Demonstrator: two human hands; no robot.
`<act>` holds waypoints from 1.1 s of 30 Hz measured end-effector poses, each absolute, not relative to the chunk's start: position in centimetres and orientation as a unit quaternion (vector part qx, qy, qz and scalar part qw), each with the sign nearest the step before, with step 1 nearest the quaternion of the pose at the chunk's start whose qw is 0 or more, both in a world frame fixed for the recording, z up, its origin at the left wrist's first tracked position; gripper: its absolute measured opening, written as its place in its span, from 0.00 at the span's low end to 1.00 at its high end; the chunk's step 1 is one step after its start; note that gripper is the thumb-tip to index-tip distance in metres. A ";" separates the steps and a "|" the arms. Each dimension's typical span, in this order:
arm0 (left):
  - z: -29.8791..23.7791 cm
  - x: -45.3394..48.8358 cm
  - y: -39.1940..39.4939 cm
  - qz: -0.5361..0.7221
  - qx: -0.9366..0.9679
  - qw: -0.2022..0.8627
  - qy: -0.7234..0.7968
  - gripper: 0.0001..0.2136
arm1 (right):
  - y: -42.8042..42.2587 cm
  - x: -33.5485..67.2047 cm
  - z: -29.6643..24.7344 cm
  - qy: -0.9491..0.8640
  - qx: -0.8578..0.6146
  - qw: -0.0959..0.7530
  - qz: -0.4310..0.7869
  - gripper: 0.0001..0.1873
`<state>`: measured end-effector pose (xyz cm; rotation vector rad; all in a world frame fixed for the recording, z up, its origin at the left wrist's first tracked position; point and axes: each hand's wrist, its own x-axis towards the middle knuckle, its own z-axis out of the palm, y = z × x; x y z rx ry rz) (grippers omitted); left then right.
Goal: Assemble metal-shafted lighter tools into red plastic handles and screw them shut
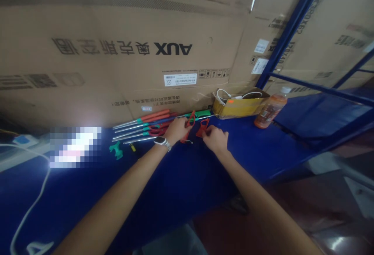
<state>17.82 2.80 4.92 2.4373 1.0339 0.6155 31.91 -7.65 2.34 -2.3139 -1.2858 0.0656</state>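
My forearms reach away from me over the blue tabletop, and the watch sits on my left wrist. My left hand is mostly closed, fingers curled, with the fingertips on a red looped piece; part of the grip is hidden behind my knuckles. That piece seems to run away from me, leaning a little to the right. My right hand is bent into a narrow pinch, thumb and finger closed on the edge of an orange-red piece.

This orange-red piece is the relation that counts: it lies just left of my right fingertips, in the gap between my hands, its loop pointing away from me. My right hand is the nearer one, touching it; my left is just beside, apart from it.

Left of my hands lie a green plastic piece and a small yellow-and-black item. Beyond them, metal-tipped rods lie side by side, long axes nearly crosswise to me, tips to the left. Farther right stand a yellow box and a tilted-looking bottle; a large carton rises behind.
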 end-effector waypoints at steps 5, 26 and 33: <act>5.0 19.4 3.7 0.294 0.808 0.349 0.372 0.08 | -7.0 32.4 1.7 -0.473 -0.855 0.211 0.020 0.13; 3.6 5.6 -0.9 0.328 0.555 0.623 0.443 0.04 | -8.2 24.2 1.9 -0.602 -0.620 0.486 0.130 0.12; 2.4 2.9 -1.1 0.299 0.699 0.494 0.422 0.10 | -5.3 21.1 2.2 -0.646 -0.581 0.469 0.161 0.08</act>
